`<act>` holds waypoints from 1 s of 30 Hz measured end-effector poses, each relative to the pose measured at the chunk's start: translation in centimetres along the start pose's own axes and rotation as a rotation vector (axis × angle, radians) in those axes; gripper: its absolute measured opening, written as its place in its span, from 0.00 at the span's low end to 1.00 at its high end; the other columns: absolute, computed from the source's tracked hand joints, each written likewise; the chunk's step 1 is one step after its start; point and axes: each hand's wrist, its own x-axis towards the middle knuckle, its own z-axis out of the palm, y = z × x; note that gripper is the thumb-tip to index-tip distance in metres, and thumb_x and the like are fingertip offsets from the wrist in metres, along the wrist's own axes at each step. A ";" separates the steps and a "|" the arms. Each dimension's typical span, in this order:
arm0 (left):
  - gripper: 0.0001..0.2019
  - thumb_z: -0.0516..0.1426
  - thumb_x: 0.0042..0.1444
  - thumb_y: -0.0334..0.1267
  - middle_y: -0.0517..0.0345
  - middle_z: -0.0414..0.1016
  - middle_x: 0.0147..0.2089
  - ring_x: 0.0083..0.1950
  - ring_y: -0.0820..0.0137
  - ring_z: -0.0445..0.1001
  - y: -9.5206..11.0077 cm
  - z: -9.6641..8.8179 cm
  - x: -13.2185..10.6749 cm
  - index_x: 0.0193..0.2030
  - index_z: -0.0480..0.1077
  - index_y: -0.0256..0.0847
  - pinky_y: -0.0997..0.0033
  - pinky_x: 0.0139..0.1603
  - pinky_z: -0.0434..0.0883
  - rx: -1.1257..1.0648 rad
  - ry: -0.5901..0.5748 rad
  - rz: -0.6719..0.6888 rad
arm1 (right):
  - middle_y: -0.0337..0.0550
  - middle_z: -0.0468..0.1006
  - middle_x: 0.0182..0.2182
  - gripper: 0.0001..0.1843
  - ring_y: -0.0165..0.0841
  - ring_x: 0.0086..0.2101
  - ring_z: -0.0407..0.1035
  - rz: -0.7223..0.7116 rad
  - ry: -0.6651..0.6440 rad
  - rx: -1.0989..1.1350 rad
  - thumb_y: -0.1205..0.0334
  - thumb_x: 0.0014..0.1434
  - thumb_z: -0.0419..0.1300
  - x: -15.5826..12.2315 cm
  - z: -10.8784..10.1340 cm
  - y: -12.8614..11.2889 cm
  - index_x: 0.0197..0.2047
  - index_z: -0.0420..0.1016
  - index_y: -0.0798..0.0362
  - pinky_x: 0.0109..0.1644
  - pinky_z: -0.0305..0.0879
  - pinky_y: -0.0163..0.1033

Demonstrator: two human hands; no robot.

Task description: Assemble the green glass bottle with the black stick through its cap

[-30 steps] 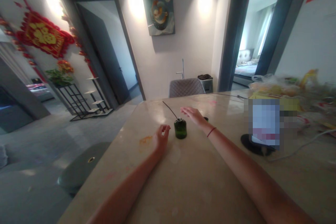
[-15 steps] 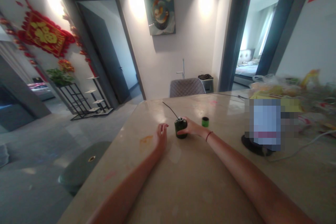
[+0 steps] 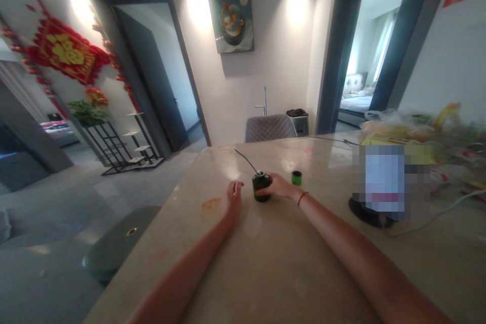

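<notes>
My right hand [image 3: 279, 186] is wrapped around the right side of a small dark green bottle [image 3: 260, 193] standing on the table [image 3: 266, 263]. A thin dark stick [image 3: 246, 161] leans out of the bottle's light-coloured neck, up and to the left. Just left of the bottle and apart from it, my left hand [image 3: 232, 198] rests with its fingers curled in; nothing shows in them. To the right, behind my right wrist, stands a short green cylinder [image 3: 296, 178] with a dark open top, perhaps a cap.
A blurred-out object [image 3: 385, 177] and a black round base [image 3: 370, 212] with a white cable [image 3: 429, 223] are at the right. Plastic bags [image 3: 398, 126] pile up behind them. A quilted chair [image 3: 271, 128] stands past the far edge, a green stool [image 3: 117, 243] at the left.
The view has shifted very slightly, so the table and hands sit a few pixels lower. Both hands and the bottle otherwise keep their places.
</notes>
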 end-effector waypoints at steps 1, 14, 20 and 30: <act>0.16 0.43 0.58 0.45 0.53 0.73 0.38 0.41 0.64 0.70 0.0 0.0 0.0 0.34 0.68 0.40 0.63 0.45 0.65 -0.004 -0.001 -0.001 | 0.47 0.78 0.37 0.30 0.39 0.39 0.71 -0.008 0.004 -0.005 0.52 0.34 0.71 0.0 0.0 -0.2 0.40 0.73 0.57 0.45 0.66 0.43; 0.11 0.50 0.55 0.36 0.54 0.71 0.31 0.38 0.68 0.70 0.7 -0.4 3.2 0.24 0.67 0.39 0.70 0.44 0.64 -0.609 0.060 -0.513 | 0.45 0.77 0.35 0.26 0.36 0.36 0.71 -0.061 0.141 0.037 0.55 0.37 0.69 0.8 -2.1 -2.5 0.40 0.74 0.57 0.41 0.67 0.41; 0.11 0.43 0.58 0.35 0.52 0.73 0.41 0.39 0.72 0.73 3.7 0.4 4.7 0.34 0.65 0.40 0.70 0.41 0.67 -0.849 0.031 -0.722 | 0.48 0.78 0.35 0.28 0.37 0.35 0.72 -0.006 0.280 0.006 0.52 0.37 0.69 0.8 -4.3 -3.6 0.40 0.74 0.58 0.40 0.68 0.42; 0.12 0.45 0.59 0.38 0.47 0.72 0.35 0.37 0.67 0.74 9.9 7.9 -0.6 0.36 0.67 0.36 0.67 0.41 0.72 -1.500 -0.302 -0.914 | 0.47 0.79 0.33 0.27 0.38 0.35 0.72 0.052 0.400 -0.048 0.50 0.36 0.68 0.2 -5.7 -5.5 0.38 0.75 0.58 0.39 0.68 0.41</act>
